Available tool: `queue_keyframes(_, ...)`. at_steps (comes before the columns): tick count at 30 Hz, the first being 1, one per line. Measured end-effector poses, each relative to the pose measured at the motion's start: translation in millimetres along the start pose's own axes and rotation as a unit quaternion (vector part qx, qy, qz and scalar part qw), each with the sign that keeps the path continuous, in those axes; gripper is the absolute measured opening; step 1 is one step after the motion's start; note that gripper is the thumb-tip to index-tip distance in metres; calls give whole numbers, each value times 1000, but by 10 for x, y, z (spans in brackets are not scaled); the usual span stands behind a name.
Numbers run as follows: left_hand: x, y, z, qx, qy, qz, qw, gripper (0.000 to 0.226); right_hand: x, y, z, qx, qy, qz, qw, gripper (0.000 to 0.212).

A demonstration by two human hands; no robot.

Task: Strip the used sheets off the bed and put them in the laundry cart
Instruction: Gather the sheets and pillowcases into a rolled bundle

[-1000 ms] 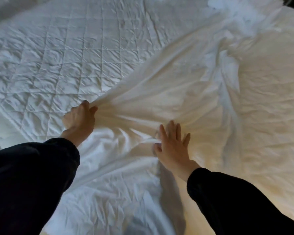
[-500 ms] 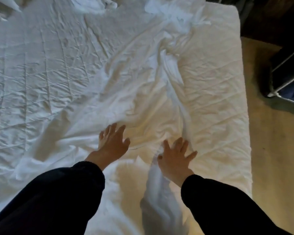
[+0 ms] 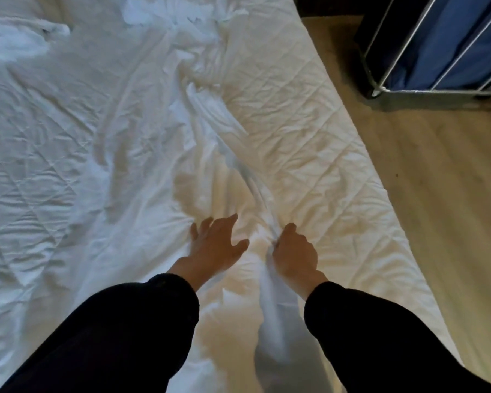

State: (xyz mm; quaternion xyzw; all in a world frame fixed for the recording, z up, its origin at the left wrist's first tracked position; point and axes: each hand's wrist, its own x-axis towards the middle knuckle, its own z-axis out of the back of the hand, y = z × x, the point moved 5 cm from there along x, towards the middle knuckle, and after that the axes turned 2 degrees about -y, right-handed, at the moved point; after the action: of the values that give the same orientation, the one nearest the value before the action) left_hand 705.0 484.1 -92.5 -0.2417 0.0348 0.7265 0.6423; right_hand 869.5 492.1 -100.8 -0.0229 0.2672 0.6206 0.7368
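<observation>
A loose white sheet [image 3: 142,137] lies rumpled across the bed, gathered into a twisted ridge running from the far middle down toward me. My right hand [image 3: 294,252] is closed around the near end of that ridge, and bunched fabric hangs below it. My left hand [image 3: 214,245] rests flat on the sheet just left of it, fingers spread, holding nothing. The quilted mattress pad [image 3: 309,131] shows bare on the bed's right side. The laundry cart [image 3: 437,49], a metal frame with a blue bag, stands on the floor at the top right.
Wooden floor [image 3: 437,194] runs along the bed's right edge between the mattress and the cart. More crumpled white linen [image 3: 14,38] is heaped at the far left of the bed. Both my arms wear dark sleeves.
My left hand let go of the sheet edge and now lies flat and spread. My right hand went from spread open to closed on the gathered fold. The view swung right, revealing floor and cart.
</observation>
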Motion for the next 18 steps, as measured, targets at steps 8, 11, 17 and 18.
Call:
queue_keyframes(8,50,-301,-100,15,5,-25,1000,71,-83,-465,297,-125,-56,-8,991,30)
queue_keyframes(11,32,-652,-197,28,15,-73,997,68,-124,-849,445,-108,-42,-84,990,25)
queue_keyframes(17,199,-851,-295,21,-2,-57,998,63,-81,-904,436,-103,-5,-72,992,25)
queue_keyframes(18,224,-835,-293,26,-12,-47,998,61,-75,-868,420,-118,-13,-51,992,26)
